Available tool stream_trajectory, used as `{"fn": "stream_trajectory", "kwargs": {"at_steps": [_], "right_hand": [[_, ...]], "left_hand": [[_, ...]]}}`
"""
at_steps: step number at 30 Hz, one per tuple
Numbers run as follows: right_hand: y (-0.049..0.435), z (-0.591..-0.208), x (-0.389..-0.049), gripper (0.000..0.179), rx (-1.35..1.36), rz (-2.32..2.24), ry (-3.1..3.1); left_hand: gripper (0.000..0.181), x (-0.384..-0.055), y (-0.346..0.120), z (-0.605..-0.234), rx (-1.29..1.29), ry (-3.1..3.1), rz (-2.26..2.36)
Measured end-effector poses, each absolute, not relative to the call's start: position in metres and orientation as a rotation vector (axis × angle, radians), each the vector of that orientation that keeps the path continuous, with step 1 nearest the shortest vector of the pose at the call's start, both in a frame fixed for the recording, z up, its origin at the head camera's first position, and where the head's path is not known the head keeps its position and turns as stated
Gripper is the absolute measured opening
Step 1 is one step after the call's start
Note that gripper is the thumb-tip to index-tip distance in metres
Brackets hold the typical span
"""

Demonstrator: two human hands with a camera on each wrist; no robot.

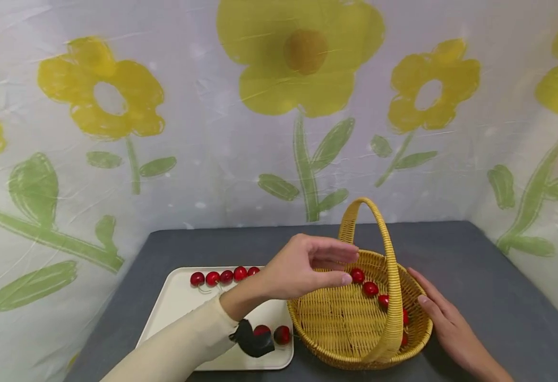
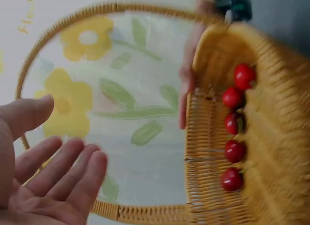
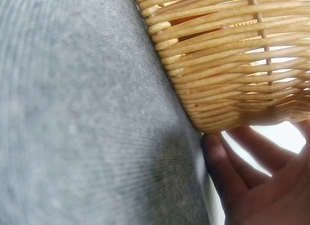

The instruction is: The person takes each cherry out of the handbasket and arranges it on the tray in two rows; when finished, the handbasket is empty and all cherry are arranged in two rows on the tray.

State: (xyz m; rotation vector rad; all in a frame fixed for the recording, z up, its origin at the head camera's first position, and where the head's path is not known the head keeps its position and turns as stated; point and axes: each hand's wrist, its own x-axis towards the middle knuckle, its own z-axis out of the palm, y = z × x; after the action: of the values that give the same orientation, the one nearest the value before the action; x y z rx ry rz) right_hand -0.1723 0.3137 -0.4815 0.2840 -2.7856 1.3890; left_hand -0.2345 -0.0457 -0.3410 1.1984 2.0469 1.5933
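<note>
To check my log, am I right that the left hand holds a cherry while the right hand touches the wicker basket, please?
Not quite: the left hand is empty, as the left wrist view shows; the right hand does touch the wicker basket.

This looks like a small screened-off tabletop booth; whether it stands in a home, a lab or a studio cannot be told. A wrinkled, pale printed sheet (image 1: 202, 170) fills the upper part of the head view and turns along the left and right sides of a dark grey table (image 1: 446, 246), walling it in. A big yellow flower (image 1: 302, 32) with green leaves is printed at top centre, others toward both upper corners. Printed lettering (image 2: 26, 17) shows at the upper left of the left wrist view.
</note>
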Motion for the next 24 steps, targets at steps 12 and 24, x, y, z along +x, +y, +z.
{"fn": "stream_trajectory", "kwargs": {"at_steps": [12, 24], "right_hand": [[0.312, -0.484, -0.174, 0.054, 0.313, 1.387, -2.741], [0.313, -0.483, -0.175, 0.055, 0.258, 1.325, -2.787]], "left_hand": [[0.029, -0.293, 0.048, -0.325, 1.393, 2.274, 0.844], [0.013, -0.299, 0.092, -0.371, 1.406, 2.433, -0.004]]}}
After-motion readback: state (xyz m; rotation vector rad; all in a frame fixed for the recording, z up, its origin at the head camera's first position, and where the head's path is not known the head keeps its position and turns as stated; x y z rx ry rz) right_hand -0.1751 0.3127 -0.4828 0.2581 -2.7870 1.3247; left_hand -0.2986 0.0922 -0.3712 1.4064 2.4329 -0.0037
